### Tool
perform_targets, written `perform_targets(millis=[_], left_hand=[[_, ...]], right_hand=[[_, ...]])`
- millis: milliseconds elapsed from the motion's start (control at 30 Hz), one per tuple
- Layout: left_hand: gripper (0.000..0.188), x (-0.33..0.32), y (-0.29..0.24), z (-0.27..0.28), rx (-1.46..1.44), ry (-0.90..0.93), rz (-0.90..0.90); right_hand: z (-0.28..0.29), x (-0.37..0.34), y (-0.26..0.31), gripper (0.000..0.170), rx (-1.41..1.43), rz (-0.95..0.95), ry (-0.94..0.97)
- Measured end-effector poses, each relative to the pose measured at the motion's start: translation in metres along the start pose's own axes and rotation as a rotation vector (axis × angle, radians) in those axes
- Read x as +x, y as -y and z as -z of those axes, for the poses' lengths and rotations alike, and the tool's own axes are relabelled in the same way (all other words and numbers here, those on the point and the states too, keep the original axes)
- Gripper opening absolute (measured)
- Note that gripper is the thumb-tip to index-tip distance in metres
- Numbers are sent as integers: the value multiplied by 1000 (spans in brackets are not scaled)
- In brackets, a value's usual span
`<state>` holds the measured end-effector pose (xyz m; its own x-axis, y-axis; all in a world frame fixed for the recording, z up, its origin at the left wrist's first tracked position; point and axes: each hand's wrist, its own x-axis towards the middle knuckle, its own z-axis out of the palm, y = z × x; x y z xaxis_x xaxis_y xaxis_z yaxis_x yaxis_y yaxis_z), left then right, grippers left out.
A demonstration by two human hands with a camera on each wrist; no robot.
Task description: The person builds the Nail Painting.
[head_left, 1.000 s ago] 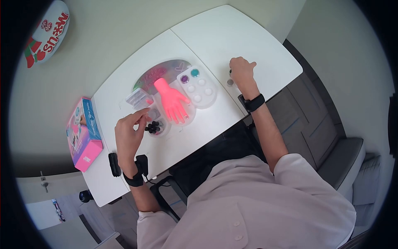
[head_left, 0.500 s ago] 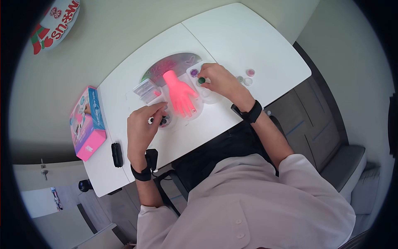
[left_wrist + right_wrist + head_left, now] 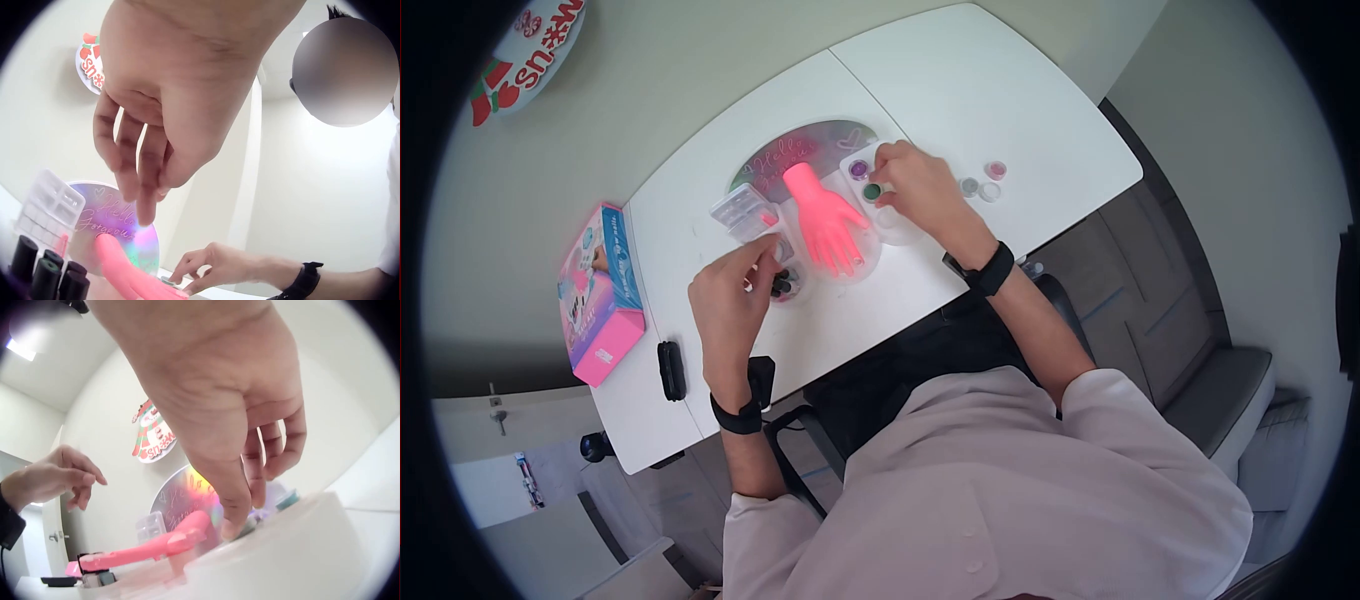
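Observation:
My right hand (image 3: 922, 190) pinches a small round green pot (image 3: 872, 191) between thumb and fingers, low at the white palette tray (image 3: 900, 228). Beside it in the tray sits a purple pot (image 3: 859, 170); a teal pot (image 3: 287, 500) shows past my fingers in the right wrist view. Left of the tray lies a pink model hand (image 3: 828, 225), fingers toward me. My left hand (image 3: 728, 300) hovers over several black-capped bottles (image 3: 47, 275), its fingers loosely bent with nothing between them.
A clear compartment box (image 3: 743, 212) and an iridescent backboard (image 3: 780, 155) stand behind the model hand. Three little pots, one of them pink (image 3: 995, 170), sit on the right of the white table (image 3: 1020, 90). At the left are a pink-and-blue box (image 3: 605, 300) and a black case (image 3: 671, 371).
My right hand took the green pot from the table's right side and brought it left to the palette tray, where it is now lower. My left hand stays over the bottles.

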<state>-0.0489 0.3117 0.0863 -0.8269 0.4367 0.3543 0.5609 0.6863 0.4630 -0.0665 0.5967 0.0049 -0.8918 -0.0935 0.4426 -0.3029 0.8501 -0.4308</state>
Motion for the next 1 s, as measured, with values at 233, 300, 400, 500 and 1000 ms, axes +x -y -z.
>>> perform_targets(millis=[233,300,400,500,1000], left_hand=[[16,0,1,-1,129,-135,50],[14,-1,2,-2,108,-130,71],[16,-2,4,-4,120,-148,28],[16,-2,2,-3,145,-143,64],[16,-11,8,9,98,-163,82]], right_hand=[[40,-36,-69,10,-452,-459,-191],[44,-44,-92,7,-470,-564,-128],[48,-40,-97,5,-404,-688,-14],[39,-38,-100,6,-292,-670,4],[-5,3,-40,23,217,-111,22]])
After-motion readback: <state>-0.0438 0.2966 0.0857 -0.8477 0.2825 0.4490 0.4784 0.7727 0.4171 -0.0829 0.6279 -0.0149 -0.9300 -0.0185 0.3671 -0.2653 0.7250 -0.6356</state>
